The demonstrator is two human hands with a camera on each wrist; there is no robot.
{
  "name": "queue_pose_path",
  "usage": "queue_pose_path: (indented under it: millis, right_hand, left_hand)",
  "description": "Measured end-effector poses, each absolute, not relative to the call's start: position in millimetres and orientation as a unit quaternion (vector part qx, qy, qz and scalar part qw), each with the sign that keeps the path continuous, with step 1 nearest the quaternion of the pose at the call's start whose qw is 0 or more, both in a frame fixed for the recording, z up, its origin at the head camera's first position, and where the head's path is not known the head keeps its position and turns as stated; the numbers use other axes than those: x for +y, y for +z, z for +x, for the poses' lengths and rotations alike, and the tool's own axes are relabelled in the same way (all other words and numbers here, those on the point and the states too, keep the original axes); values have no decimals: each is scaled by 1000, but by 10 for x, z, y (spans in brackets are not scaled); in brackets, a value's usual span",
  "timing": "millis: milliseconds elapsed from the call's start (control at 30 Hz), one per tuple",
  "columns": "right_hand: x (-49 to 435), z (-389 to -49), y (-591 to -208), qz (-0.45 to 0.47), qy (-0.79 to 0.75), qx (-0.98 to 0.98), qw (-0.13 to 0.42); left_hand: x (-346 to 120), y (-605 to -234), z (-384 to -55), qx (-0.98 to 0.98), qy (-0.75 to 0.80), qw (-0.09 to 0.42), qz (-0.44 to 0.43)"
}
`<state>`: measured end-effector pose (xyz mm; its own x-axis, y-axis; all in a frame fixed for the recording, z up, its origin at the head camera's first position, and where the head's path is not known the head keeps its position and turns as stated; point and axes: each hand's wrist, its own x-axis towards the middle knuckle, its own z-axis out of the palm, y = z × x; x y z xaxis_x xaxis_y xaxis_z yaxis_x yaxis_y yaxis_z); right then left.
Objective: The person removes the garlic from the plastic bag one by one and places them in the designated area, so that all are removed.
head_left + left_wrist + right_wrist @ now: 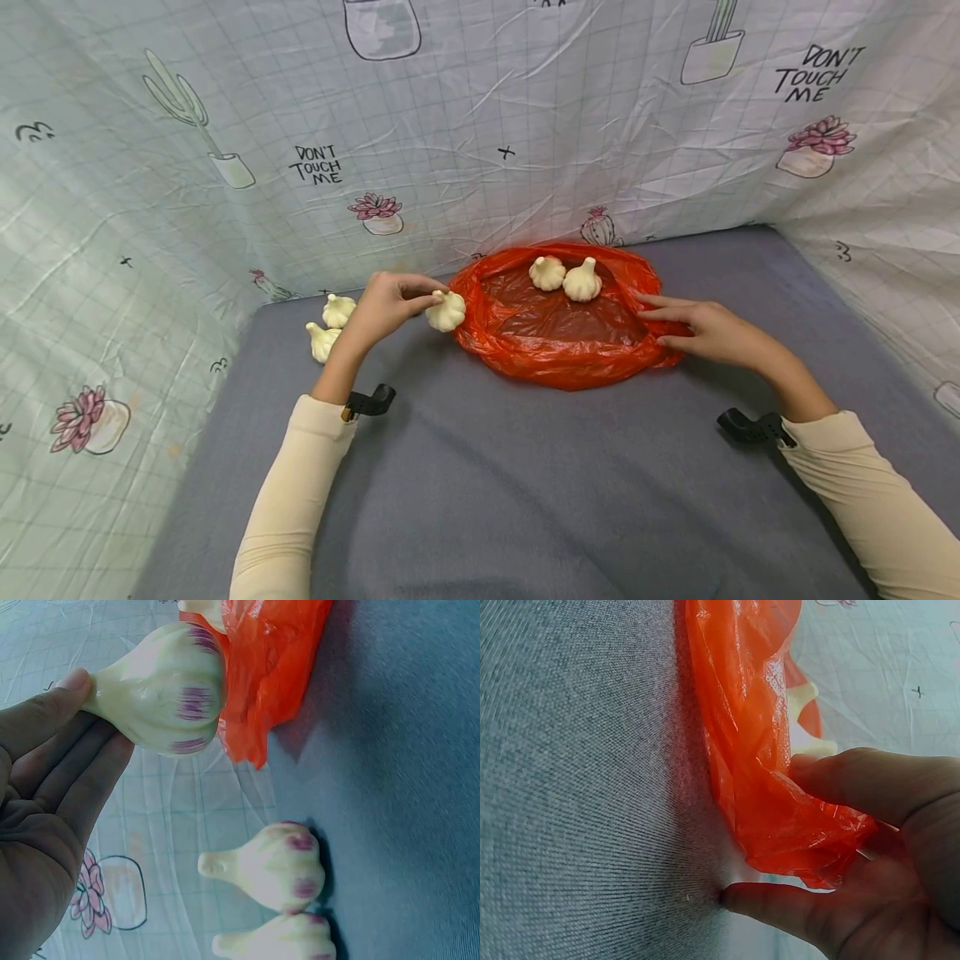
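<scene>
Left hand [386, 305]: I pinch the held garlic bulb [447, 312] by its stem between thumb and fingers, stem up, body hanging below my fingertips. Purple streaks mark its side in the left wrist view. Position: at the left edge of the red plastic bag [570, 368]; cannot tell whether bulb and rim touch.

Right hand [708, 331]: no tight grip. Fingers fairly straight and spread, resting against the bag's right side, thumb apart from them. One fingertip reaches down to the grey cloth [525, 475] in the right wrist view.

Bag lies on the cloth, mouth wide, rim crumpled. Inside, toward the far side, two more: the bagged left bulb [547, 274] and the bagged right bulb [582, 282], side by side, stems up.

Beyond my left wrist, on the cloth: the far loose bulb [339, 310] and the near loose bulb [321, 342], close together, the near one partly hidden by my arm in the head view.

Behind: a printed backdrop [450, 142], creased, cacti and lettering.
</scene>
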<state>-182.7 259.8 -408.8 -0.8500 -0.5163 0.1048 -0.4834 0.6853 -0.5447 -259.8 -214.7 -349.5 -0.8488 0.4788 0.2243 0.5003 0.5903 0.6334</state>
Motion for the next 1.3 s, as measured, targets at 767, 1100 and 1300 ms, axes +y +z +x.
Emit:
queue_pose_path:
  millis: [767,1100,1300]
  right_hand:
    - [2674,-1850,-4126,-259,-335,904,47]
    - [2660,-1863,-4095,-247,-343,904,62]
    - [2694,-1842,-4087,-225,-356,905,60]
  left_hand:
    - [-2597,-3388,-2437,-913,-330,28,-239]
    - [-2704,-3351,-2408,-912,-336,34,-234]
    - [-2751,-3362,-2411,-915,-329,37,-231]
